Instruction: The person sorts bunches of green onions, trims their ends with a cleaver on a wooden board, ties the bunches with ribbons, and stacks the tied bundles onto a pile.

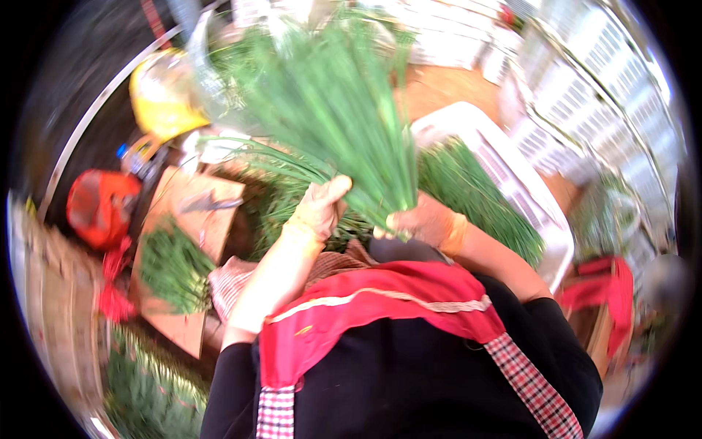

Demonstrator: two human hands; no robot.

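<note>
A large fanned bunch of long green chives (334, 104) rises in front of me, blurred along its leaves. My right hand (425, 224) grips it at the base, where the stalks come together. At the bunch's lower left side, my left hand (321, 207) has its thumb and fingers closed on chive leaves. A few long loose leaves (269, 151) trail leftward from that hand. Both wrists show orange cuffs, seemingly of thin gloves. Beneath the hands lies a heap of loose greens (285, 219), partly covered by my arms and the bunch.
At right, a white plastic crate (556, 230) holds more chives (477, 197). On the left, a wooden board (184, 335) carries a knife (205, 203) and a small bunch (175, 266). Beyond it are a red plastic bag (101, 208) and a yellow bag (164, 118). More greens (151, 389) lie lower left.
</note>
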